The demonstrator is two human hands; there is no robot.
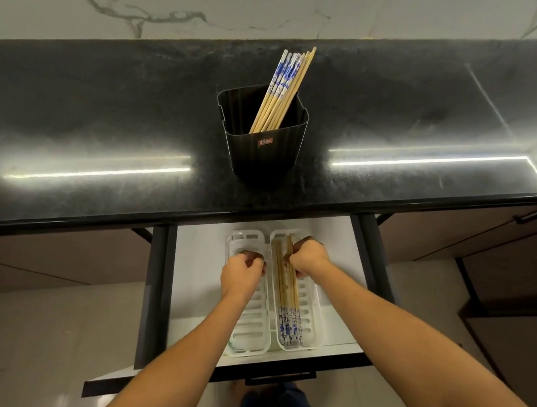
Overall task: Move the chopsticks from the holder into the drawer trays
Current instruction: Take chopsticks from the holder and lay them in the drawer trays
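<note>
Our forearms (186,356) are reaching down and forward into the open drawer (193,255). Our left hand (242,276) is hanging over the far half of the left tray (252,323) with its fingers curled under. The fingertips are hidden behind the knuckles, so we cannot tell whether it is holding anything. Our right hand (309,257) is curling its fingers round the plain wooden ends of the chopsticks (286,296), which are lying lengthwise in the right tray (309,301). Their blue-and-white patterned ends are pointing toward us and resting at the near end of that tray.

Both trays are white and slotted, and they are sitting side by side, touching, on the white floor of the drawer.

Above the drawer the dark, glossy desk (108,112) is carrying the black holder (264,152), which is standing upright near the middle. Inside it the leaning chopsticks (285,83) are tilting toward the far right corner, patterned ends up and sticking out past the rim. Behind the desk a pale veined wall (274,6) is rising.
</note>
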